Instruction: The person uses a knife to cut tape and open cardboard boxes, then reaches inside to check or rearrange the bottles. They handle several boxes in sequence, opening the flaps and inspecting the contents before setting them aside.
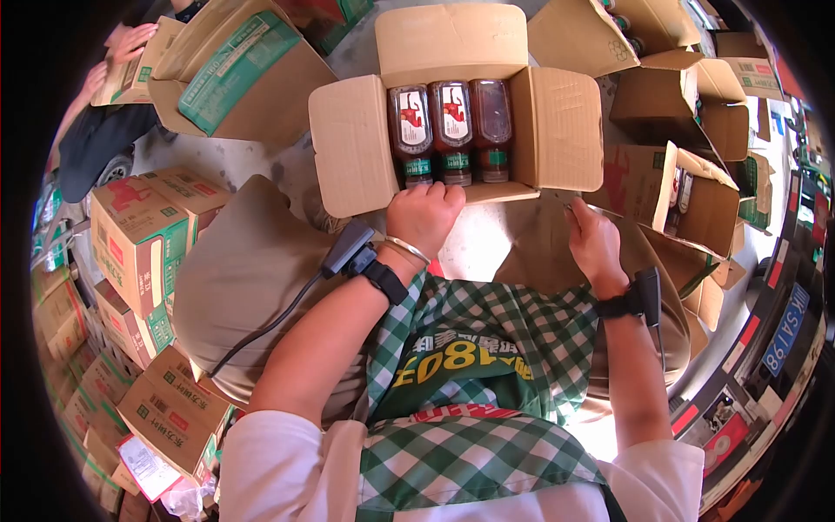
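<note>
Left fingers (453, 196): mine, bent over the near edge of the open box (452, 36), beside the bottle caps (457, 179); I cannot tell whether they grip.
Right fingers (577, 211): curled by the box's near right corner; what they hold, I cannot tell.
Bottles (453, 117): three, side by side inside, caps toward me.

The stained grey floor (252, 161) bears cardboard cartons (239, 74); several stand open.

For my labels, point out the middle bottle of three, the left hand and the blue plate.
Middle bottle (452, 129), head view: its label.
Left hand (423, 217), head view: its back.
Blue plate (786, 329), head view: its face.
</note>
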{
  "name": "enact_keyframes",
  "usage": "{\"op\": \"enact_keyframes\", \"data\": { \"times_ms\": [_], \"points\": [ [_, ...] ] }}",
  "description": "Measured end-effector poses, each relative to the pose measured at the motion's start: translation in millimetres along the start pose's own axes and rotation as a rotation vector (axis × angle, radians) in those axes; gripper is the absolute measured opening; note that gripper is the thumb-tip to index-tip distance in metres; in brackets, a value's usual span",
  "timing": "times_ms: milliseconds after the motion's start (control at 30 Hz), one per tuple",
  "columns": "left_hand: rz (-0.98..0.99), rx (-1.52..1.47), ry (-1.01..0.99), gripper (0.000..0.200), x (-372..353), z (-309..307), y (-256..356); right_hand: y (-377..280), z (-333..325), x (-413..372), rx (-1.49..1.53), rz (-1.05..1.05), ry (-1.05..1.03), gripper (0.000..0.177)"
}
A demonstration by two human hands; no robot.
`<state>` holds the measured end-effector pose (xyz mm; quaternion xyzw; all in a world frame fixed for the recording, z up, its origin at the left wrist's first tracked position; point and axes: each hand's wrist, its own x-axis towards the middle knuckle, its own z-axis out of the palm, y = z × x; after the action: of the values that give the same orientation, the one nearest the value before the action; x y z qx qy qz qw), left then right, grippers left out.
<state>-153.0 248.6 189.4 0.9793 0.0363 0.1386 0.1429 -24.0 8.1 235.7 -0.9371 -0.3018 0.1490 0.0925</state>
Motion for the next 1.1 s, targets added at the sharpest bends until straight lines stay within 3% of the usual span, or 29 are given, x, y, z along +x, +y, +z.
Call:
{"op": "enact_keyframes", "data": {
  "times_ms": [100, 300, 400, 467, 600, 667, 700, 767, 800, 833, 900, 967, 1000, 1033, 1067, 1100],
  "points": [
    [-0.015, 0.013, -0.095, 0.011, -3, -3, 1, -4, 15, 15, 0.106, -0.136, 0.027, 0.010],
    [-0.019, 0.019, -0.123, 0.011, -4, -3, 2, 5, 54, 25, 0.114, -0.172, 0.031, 0.008],
    [0.036, 0.021, 0.038, 0.006, -3, -2, 4, 15, 61, 20, 0.224, -0.090, 0.046, 0.006],
    [-0.011, 0.034, -0.123, 0.014, -4, -4, 6, 13, 69, 22, 0.215, -0.088, 0.032, 0.006],
    [-0.001, 0.019, -0.127, 0.013, -1, -10, 8, 31, 79, 13, 0.250, -0.035, 0.005, 0.005],
    [-0.097, 0.010, -0.376, 0.022, 1, -12, 11, 42, 58, 2, 0.233, -0.047, -0.010, 0.005],
    [-0.084, 0.023, -0.367, 0.022, 1, -10, 11, 40, 43, -4, 0.215, -0.055, -0.038, 0.005],
    [-0.113, -0.022, -0.280, 0.042, 2, -6, 11, 26, 2, -14, 0.216, -0.127, -0.034, 0.005],
    [-0.122, -0.123, -0.333, 0.067, 15, -29, 14, 19, -21, -20, 0.207, -0.195, -0.053, 0.006],
    [-0.107, -0.114, -0.326, 0.067, 28, -47, 11, 14, -42, -24, 0.242, -0.240, -0.003, 0.008],
    [-0.344, 0.100, 0.050, 0.082, 51, -69, -4, 11, -65, -18, 0.367, -0.258, 0.288, 0.010],
    [-0.666, 0.199, -0.092, 0.093, 55, -61, -29, -6, -86, 4, 0.707, 0.170, 0.534, 0.014],
    [-0.717, 0.121, -0.203, 0.083, 53, -56, -39, -5, -92, 24, 0.827, 0.274, 0.472, 0.021],
    [-0.810, -0.264, -0.443, 0.077, 48, -40, -62, -1, -97, 44, 0.946, 0.377, 0.407, 0.028],
    [-0.879, -0.658, -0.677, 0.070, 41, -21, -81, 7, -91, 61, 0.776, 0.349, 0.315, 0.033],
    [-0.872, -0.648, -0.661, 0.070, 33, -12, -85, 14, -78, 77, 0.604, 0.313, 0.227, 0.038]
  ]
}}
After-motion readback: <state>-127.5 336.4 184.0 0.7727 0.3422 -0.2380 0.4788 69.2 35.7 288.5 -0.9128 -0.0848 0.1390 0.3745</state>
